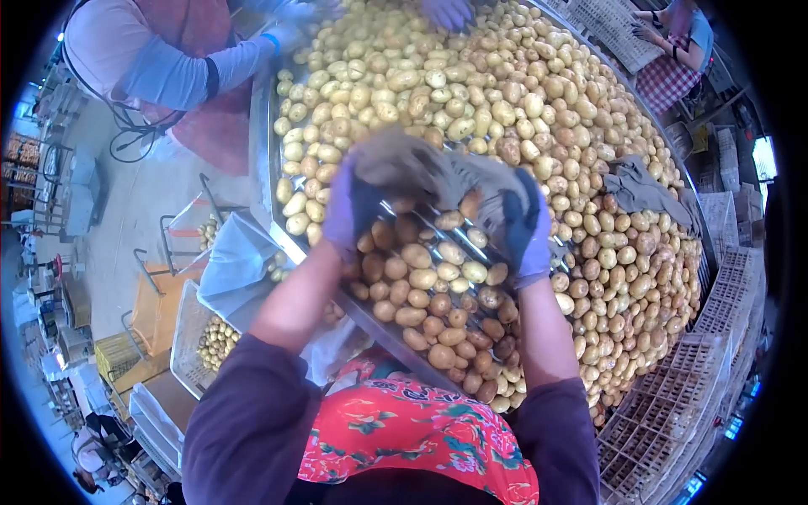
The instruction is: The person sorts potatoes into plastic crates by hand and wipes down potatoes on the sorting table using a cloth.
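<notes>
A grey-brown cloth point(429, 168), smeared by motion, stretches between my two hands over a heap of yellow-brown potatoes point(505, 109). My left hand point(353, 202), in a purple and dark glove, is closed on the cloth's left end. On the other side my right hand point(526, 223), gloved alike, grips the right end, its fingers partly hidden by the fabric. Right below the cloth, potatoes point(417, 278) lie on a metal sorting table point(396, 337), whose shiny bars show between them. A second grey cloth point(648, 189) rests on potatoes at the right.
Plastic crates point(673, 396) stand along the right side. A co-worker's sleeve point(168, 80) and gloved hand reach the table at upper left; another purple glove point(448, 13) is at the far edge. Another person point(677, 50) stands at upper right. A crate point(198, 345) holding potatoes is at lower left.
</notes>
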Tool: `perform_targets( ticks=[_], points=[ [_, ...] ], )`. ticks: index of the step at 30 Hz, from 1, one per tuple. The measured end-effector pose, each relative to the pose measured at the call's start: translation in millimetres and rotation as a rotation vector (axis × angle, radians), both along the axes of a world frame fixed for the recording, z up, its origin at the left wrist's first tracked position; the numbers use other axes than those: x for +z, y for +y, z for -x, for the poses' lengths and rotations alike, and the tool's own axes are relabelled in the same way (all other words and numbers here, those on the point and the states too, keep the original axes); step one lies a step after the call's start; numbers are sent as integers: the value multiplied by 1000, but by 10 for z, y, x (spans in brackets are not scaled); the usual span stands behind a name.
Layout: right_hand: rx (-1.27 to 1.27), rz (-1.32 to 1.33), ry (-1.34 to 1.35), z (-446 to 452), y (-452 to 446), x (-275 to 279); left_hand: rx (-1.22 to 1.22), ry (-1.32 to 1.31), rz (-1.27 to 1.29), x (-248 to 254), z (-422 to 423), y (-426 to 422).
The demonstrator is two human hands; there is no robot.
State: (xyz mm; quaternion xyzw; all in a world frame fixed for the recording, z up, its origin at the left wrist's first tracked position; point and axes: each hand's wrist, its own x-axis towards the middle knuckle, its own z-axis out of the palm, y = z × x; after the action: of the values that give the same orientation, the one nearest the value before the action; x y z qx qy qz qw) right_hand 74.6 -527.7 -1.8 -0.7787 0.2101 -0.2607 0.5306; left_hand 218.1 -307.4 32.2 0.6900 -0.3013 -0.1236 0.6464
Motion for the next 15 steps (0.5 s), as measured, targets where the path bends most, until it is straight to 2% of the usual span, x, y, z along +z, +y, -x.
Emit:
perform_targets(
  ticks=[1,2,4,5,6,8,12,13,15],
  points=[
    [-81,-260,-139,-57,48,86,138,71,20,68,-152,19],
    [-102,-68,-145,-101,-20,32,216,-42,23,-1,-350,-53],
    [43,390,199,-105,-61,-73,357,-492,-388,-354,-608,-263],
    [118,623,374,-70,-75,-161,413,-706,-548,-799,-667,-389],
    [175,1092,544,-41,-16,-564,319,-894,-771,-956,-712,-520],
    [133,950,437,-196,15,-655,203,-1031,-810,-1192,-975,-979],
    [255,964,559,-540,-63,-706,243,-790,-797,-1090,-1242,-1916],
    [237,979,555,-632,-88,-649,277,-754,-812,-1067,-1267,-2001],
    [198,978,516,-682,-128,-674,185,-756,-747,-1133,-1196,-1767]
  ],
)
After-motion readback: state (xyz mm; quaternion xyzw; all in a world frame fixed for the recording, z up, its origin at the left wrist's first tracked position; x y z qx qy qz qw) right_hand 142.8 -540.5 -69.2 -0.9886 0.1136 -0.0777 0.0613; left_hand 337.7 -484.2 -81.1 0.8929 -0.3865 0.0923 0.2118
